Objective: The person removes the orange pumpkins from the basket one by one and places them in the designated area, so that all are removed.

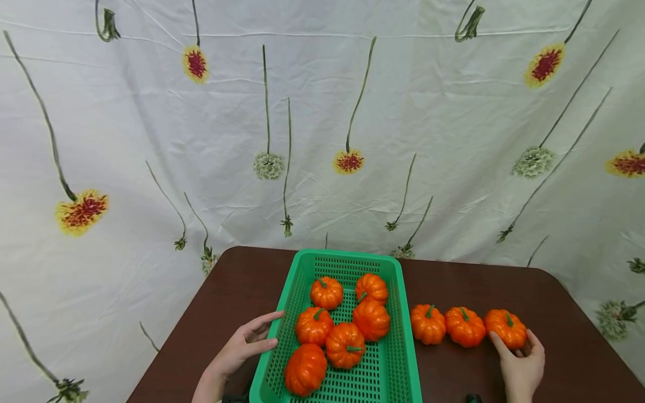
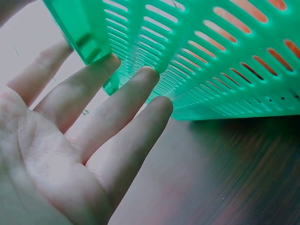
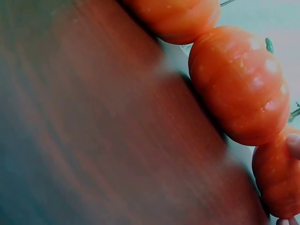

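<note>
Three small orange pumpkins stand in a row on the table, right of a green plastic basket (image 1: 412, 358). My right hand (image 1: 524, 365) holds the rightmost pumpkin (image 1: 506, 329), thumb on its near left side and fingers round its right. In the right wrist view only fingertips show on that pumpkin (image 3: 276, 180). Beside it sit the middle pumpkin (image 1: 465, 327) and the left pumpkin (image 1: 428, 324). At the basket's left side is my left hand (image 1: 239, 348), its fingers extended. The left wrist view shows the fingertips by the slotted basket wall (image 2: 225, 61); whether they touch it I cannot tell.
Several orange pumpkins (image 1: 345, 345) lie inside the basket, mostly in its left and middle parts. The dark brown table (image 1: 242, 285) extends on both sides. Behind its far edge hangs a white cloth (image 1: 322, 212) printed with flowers. A small black object (image 1: 473, 398) is at the bottom edge.
</note>
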A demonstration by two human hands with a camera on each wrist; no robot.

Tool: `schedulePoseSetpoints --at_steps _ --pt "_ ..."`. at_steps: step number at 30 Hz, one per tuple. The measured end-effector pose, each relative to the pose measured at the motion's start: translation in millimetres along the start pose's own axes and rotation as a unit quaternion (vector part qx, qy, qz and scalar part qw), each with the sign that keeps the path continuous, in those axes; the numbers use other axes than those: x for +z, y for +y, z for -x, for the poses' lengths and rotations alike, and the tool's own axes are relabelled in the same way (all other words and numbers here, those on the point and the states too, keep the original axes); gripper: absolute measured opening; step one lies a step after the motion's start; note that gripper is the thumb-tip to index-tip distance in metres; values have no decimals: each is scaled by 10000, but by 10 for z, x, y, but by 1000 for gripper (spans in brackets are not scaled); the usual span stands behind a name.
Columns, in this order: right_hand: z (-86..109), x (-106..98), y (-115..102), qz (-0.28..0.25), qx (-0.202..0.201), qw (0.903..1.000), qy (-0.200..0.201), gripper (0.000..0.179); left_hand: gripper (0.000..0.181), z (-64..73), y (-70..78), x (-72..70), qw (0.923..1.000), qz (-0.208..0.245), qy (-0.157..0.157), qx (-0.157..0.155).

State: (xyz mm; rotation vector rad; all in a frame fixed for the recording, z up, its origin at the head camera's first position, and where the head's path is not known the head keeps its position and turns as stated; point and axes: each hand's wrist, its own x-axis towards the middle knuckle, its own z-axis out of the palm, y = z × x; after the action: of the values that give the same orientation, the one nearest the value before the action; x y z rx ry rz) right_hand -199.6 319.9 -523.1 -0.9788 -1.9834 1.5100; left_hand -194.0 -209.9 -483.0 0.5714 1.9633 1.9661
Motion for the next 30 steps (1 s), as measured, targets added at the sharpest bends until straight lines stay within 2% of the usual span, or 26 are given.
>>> schedulePoseSetpoints --at_steps 7,11,14,19,23,26,30 --pt "3 19 -18 -113 18 9999 11 94 51 1 8 -7 10000 -8 17 24" --pt "22 16 -48 -433 193 9989 -8 97 51 6 10 -3 9999 -60 86 -106" --pt "43 -4 -77 -482 133 9987 120 94 50 13 8 2 9995 -116 170 -223" --pt "90 -57 -135 -305 -374 9970 610 82 49 24 -11 6 9996 -104 143 -203" --pt "48 -44 -135 -601 -682 9908 1000 73 50 29 -13 8 9996 -99 166 -223" --pt "-73 8 -45 -801 -982 9846 1208 70 49 32 -7 9 9994 -121 195 -263" --pt "-233 105 66 -1056 -1488 9768 1120 71 50 23 -2 1 9999 -28 63 -113"
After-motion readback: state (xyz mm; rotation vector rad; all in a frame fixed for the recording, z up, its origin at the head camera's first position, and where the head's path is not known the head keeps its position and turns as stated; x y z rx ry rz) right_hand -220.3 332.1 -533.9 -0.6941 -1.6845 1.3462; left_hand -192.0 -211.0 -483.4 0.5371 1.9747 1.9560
